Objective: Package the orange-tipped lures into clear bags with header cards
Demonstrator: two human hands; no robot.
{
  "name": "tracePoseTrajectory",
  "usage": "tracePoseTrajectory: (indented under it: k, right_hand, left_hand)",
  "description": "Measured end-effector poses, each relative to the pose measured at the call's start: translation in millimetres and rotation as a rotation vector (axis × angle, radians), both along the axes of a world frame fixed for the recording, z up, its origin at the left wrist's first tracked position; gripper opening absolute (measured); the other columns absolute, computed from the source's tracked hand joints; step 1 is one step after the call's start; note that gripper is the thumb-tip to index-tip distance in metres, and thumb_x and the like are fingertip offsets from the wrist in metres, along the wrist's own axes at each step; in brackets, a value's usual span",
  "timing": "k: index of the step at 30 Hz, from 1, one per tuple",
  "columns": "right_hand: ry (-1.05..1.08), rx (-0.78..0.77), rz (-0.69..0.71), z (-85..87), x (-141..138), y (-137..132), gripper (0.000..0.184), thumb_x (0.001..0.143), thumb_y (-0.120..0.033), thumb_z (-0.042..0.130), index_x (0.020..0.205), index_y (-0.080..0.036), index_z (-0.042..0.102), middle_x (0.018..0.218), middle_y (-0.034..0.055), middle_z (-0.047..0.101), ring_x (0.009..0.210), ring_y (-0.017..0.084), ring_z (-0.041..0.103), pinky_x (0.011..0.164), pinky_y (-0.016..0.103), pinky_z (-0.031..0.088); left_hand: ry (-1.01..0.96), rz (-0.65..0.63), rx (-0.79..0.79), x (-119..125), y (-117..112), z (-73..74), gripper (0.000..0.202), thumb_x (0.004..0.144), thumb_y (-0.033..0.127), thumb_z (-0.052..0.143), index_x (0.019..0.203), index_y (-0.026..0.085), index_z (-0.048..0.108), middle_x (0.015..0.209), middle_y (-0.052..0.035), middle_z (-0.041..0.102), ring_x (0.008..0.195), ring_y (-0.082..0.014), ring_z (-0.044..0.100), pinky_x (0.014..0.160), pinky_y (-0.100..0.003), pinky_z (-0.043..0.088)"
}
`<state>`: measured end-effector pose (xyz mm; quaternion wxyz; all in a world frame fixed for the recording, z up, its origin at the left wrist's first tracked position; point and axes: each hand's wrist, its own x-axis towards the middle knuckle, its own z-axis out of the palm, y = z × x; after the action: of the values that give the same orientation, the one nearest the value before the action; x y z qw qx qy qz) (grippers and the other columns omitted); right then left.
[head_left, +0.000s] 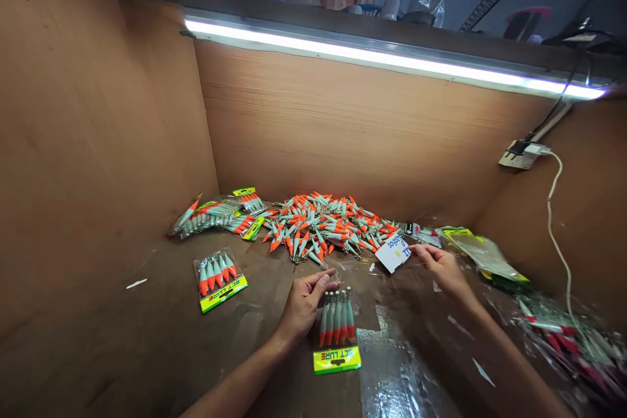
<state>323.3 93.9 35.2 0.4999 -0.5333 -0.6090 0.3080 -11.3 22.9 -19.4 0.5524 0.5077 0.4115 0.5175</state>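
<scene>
A clear packet of fishing lures (337,326) with a yellow and green header lies in front of me, several grey and orange lures inside. At its top left edge is my left hand (302,304), thumb and fingers closed on what looks like the packet's clear plastic end. My right hand (443,271) pinches the edge of a white card (392,253) with blue handwriting. Behind both hands spreads a heap of loose orange and pale lures (318,225). Another filled packet (220,279) rests to the left.
More filled packets (210,217) are piled at the back left. Empty-looking header bags (484,255) lie at the right, with a heap of wrapped lures (573,339) nearer. A white cable (553,209) hangs from a socket (519,153). A lit tube (392,55) runs under the shelf.
</scene>
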Motion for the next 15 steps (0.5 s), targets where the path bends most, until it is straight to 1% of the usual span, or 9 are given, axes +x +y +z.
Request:
tracePoseTrajectory:
  k: [1, 3, 4, 6, 7, 8, 10, 12, 15]
  right_hand:
    - [-0.023, 0.005, 0.029, 0.7, -9.1, -7.0, 0.048, 0.077, -0.064, 0.068, 0.09, -0.018, 0.077, 0.089, 0.0113, 0.074, 0.088, 0.028, 0.066, 0.081, 0.039, 0.052]
    - [-0.122, 0.05, 0.202, 1.4, -43.1, -22.8, 0.047, 0.089, -0.058, 0.057, 0.115, -0.022, 0.073, 0.119, 0.0119, 0.07, 0.113, 0.03, 0.061, 0.099, 0.044, 0.046]
    - [-0.171, 0.105, 0.279, 2.0, -64.4, -30.3, 0.046, 0.091, -0.055, 0.057, 0.123, -0.024, 0.068, 0.13, 0.0107, 0.064, 0.121, 0.029, 0.057, 0.105, 0.046, 0.042]
    - [-0.27, 0.229, 0.39, 4.2, -105.3, -41.6, 0.05, 0.088, -0.05, 0.066, 0.133, -0.028, 0.061, 0.143, 0.0084, 0.055, 0.132, 0.029, 0.048, 0.111, 0.048, 0.036]
    - [-0.318, 0.295, 0.415, 5.5, -121.5, -45.0, 0.05, 0.085, -0.047, 0.071, 0.131, -0.03, 0.062, 0.143, 0.0076, 0.055, 0.133, 0.028, 0.047, 0.111, 0.048, 0.036]
    - [-0.348, 0.352, 0.411, 6.6, -133.5, -46.8, 0.039, 0.087, -0.042, 0.07, 0.124, -0.03, 0.067, 0.138, 0.0067, 0.059, 0.13, 0.027, 0.049, 0.109, 0.047, 0.038]
    - [-0.379, 0.434, 0.362, 7.5, -144.5, -46.8, 0.018, 0.093, -0.032, 0.064, 0.109, -0.028, 0.073, 0.12, 0.0056, 0.069, 0.117, 0.024, 0.058, 0.102, 0.044, 0.043]
    - [-0.36, 0.461, 0.278, 7.6, -142.5, -44.9, 0.017, 0.098, -0.026, 0.056, 0.097, -0.025, 0.073, 0.102, 0.0051, 0.073, 0.1, 0.022, 0.063, 0.093, 0.04, 0.047]
    - [-0.32, 0.462, 0.181, 8.9, -134.4, -47.7, 0.018, 0.099, -0.026, 0.053, 0.092, -0.022, 0.068, 0.093, 0.0058, 0.072, 0.091, 0.022, 0.064, 0.083, 0.036, 0.049]
  left_hand:
    - [0.014, -0.011, 0.011, 1.9, -1.2, 0.1, 0.056, 0.09, 0.055, 0.061, 0.125, 0.012, 0.067, 0.105, -0.0166, 0.077, 0.103, -0.0326, 0.071, 0.083, -0.039, 0.056]
    - [0.038, -0.034, 0.035, 6.2, -5.0, 1.6, 0.051, 0.093, 0.052, 0.059, 0.125, 0.013, 0.068, 0.107, -0.0152, 0.076, 0.105, -0.0321, 0.071, 0.085, -0.039, 0.056]
    - [0.051, -0.039, 0.051, 8.0, -7.2, 3.0, 0.049, 0.094, 0.05, 0.058, 0.125, 0.014, 0.068, 0.108, -0.0146, 0.076, 0.105, -0.0318, 0.071, 0.087, -0.04, 0.056]
    - [0.084, -0.041, 0.104, 10.5, -11.5, 6.6, 0.047, 0.094, 0.048, 0.058, 0.123, 0.014, 0.069, 0.111, -0.0135, 0.076, 0.105, -0.0314, 0.071, 0.092, -0.041, 0.054]
    - [0.102, -0.046, 0.128, 11.1, -13.3, 8.2, 0.046, 0.094, 0.048, 0.058, 0.123, 0.014, 0.07, 0.112, -0.0131, 0.075, 0.106, -0.0312, 0.071, 0.094, -0.042, 0.054]
    - [0.118, -0.052, 0.144, 11.3, -14.7, 9.6, 0.045, 0.094, 0.047, 0.058, 0.122, 0.014, 0.07, 0.112, -0.0129, 0.075, 0.105, -0.0311, 0.071, 0.095, -0.042, 0.054]
    - [0.144, -0.055, 0.148, 10.9, -16.4, 10.9, 0.046, 0.095, 0.047, 0.057, 0.123, 0.013, 0.07, 0.109, -0.0128, 0.076, 0.103, -0.0307, 0.072, 0.095, -0.042, 0.053]
    - [0.158, -0.052, 0.121, 10.4, -16.9, 10.7, 0.047, 0.096, 0.047, 0.056, 0.125, 0.012, 0.068, 0.105, -0.0129, 0.077, 0.101, -0.0305, 0.072, 0.094, -0.041, 0.054]
    - [0.178, -0.056, 0.104, 11.3, -17.9, 10.1, 0.047, 0.097, 0.047, 0.054, 0.126, 0.013, 0.068, 0.102, -0.0123, 0.078, 0.1, -0.0298, 0.072, 0.091, -0.039, 0.054]
